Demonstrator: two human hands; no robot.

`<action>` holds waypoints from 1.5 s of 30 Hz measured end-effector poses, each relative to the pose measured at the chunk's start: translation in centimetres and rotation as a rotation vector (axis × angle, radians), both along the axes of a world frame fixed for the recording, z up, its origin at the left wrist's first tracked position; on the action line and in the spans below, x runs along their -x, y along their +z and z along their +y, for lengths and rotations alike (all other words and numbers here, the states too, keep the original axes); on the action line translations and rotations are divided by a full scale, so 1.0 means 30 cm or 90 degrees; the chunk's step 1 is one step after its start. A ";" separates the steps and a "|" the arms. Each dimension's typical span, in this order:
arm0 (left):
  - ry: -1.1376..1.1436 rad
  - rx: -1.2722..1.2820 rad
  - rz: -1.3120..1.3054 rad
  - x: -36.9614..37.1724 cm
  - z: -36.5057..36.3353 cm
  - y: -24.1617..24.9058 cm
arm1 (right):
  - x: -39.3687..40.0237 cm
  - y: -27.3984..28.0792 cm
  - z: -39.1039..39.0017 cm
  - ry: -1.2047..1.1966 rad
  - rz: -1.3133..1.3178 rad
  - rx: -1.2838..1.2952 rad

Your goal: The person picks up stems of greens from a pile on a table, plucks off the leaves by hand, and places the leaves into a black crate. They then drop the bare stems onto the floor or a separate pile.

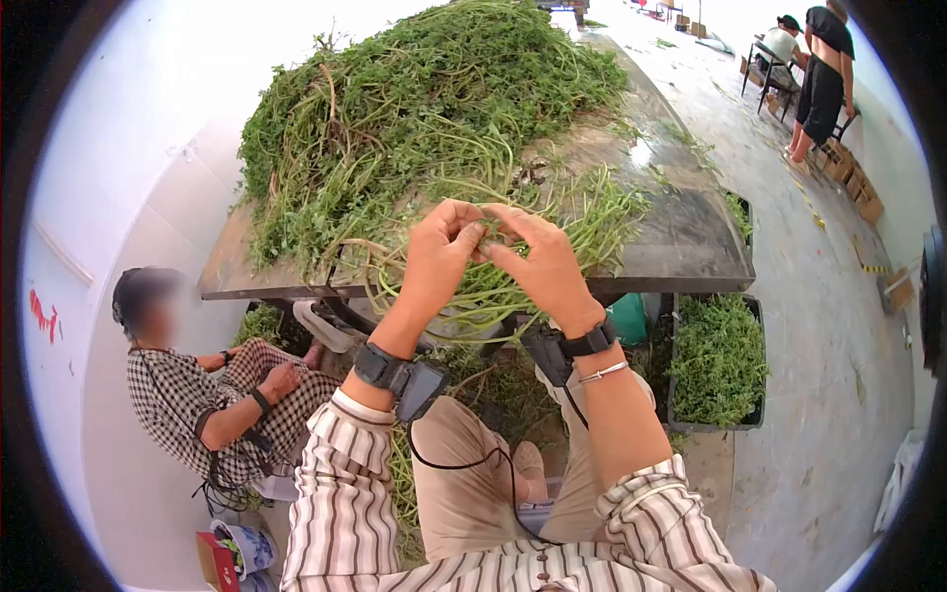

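Note:
My left hand (441, 249) and my right hand (538, 259) meet fingertip to fingertip just above the near edge of the table. Thumb and forefinger of each are pinched together, with a small bit of green plant stem between them, mostly hidden by the fingers. Beneath and around both hands lie loose long green stems (602, 222), some drooping over the table edge. Behind them a large heap of leafy green plants (424, 109) covers much of the table (691, 222).
A black crate of cut greens (718, 360) stands on the floor right of the table. On the left sits a person in a checked shirt (173, 395), close to the table. A patterned bucket (249, 548) is at lower left. Two people and cardboard boxes (853, 183) are farther back right.

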State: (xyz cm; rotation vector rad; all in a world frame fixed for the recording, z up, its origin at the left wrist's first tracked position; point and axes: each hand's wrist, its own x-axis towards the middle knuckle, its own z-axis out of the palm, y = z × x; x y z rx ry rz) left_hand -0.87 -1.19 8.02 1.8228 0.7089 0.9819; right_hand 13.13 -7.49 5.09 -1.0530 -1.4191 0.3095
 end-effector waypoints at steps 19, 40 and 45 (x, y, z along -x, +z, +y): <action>0.111 -0.583 0.609 0.129 -0.169 -0.132 | -0.269 0.112 -0.316 -0.383 0.144 -0.074; 0.213 -0.332 0.256 0.180 0.227 0.054 | 0.059 0.019 -0.186 0.130 0.068 0.115; 0.166 -0.260 0.198 0.195 0.188 0.040 | 0.089 0.037 -0.067 0.167 0.250 0.155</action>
